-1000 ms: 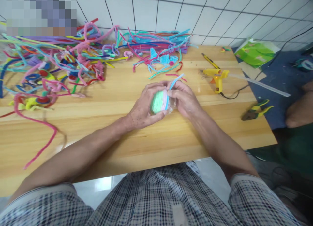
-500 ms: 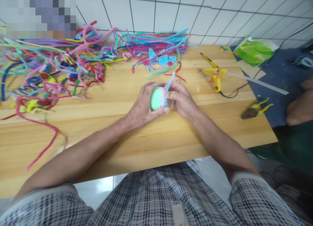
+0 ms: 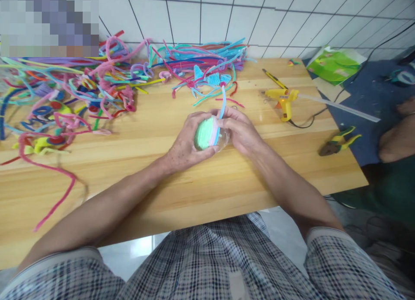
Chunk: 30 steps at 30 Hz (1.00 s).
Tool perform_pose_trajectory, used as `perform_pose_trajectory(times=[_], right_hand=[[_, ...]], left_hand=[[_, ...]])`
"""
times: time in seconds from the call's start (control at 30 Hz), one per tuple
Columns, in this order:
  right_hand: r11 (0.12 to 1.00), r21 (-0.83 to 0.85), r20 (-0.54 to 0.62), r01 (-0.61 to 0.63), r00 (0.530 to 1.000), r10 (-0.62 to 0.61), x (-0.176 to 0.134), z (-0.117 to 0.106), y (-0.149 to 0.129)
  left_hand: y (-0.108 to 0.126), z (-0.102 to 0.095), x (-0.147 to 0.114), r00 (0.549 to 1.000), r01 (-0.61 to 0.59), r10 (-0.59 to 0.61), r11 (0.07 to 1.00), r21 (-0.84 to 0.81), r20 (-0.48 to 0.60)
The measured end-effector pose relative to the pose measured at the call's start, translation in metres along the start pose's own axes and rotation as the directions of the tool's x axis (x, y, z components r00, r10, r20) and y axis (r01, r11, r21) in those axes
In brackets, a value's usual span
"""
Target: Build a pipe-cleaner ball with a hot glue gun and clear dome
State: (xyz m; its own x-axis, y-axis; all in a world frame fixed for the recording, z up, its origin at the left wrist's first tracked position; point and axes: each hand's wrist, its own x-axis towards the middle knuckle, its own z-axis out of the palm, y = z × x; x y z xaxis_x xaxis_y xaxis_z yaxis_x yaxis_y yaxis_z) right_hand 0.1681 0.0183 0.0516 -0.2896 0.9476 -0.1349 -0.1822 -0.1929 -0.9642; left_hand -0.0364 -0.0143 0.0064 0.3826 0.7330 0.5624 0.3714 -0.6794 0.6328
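My left hand [image 3: 185, 141] is closed around a rounded clear plastic piece [image 3: 223, 141] partly wrapped in pipe cleaners. Rows of mint green [image 3: 204, 133] cover its left part, with a pale pink band and a blue one beside them. A light blue pipe cleaner [image 3: 223, 102] stands up from the wrapped edge, its loose end pointing away from me. My right hand [image 3: 242, 131] pinches this blue pipe cleaner against the piece with thumb and forefinger; its other fingers are partly hidden behind.
Tangled coloured pipe cleaners [image 3: 78, 97] cover the table's left side, with bundles [image 3: 207, 58] along the wall. To the right lie a yellow glue gun [image 3: 282, 102] with a glue stick, a utility knife [image 3: 275, 78] and pliers [image 3: 337, 143]. Another person's arm [image 3: 397, 135] shows at far right.
The wrapped piece has turned slightly and moved a little left, showing more of its clear right part. The blue pipe cleaner's loose end has shifted left and farther from me.
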Motion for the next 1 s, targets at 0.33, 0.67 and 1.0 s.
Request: perform_pose_trajectory(times=[0.33,0.67,1.0], right_hand=[[1.0,0.014,0.015,0.017,1.0,-0.017,-0.002,0.001,0.002],[0.999,0.026,0.016,0.033,0.999,-0.033,-0.003,0.001,0.003],[0.998,0.047,0.003,0.034,0.999,-0.034,-0.003,0.002,0.001]], left_hand=[[0.006,0.002,0.003,1.0,0.013,-0.013,1.0,-0.022,0.019],[0.013,-0.001,0.001,0.991,0.133,-0.132,0.986,-0.097,0.011],[0.007,0.001,0.001,1.0,0.015,-0.016,0.998,-0.055,-0.021]])
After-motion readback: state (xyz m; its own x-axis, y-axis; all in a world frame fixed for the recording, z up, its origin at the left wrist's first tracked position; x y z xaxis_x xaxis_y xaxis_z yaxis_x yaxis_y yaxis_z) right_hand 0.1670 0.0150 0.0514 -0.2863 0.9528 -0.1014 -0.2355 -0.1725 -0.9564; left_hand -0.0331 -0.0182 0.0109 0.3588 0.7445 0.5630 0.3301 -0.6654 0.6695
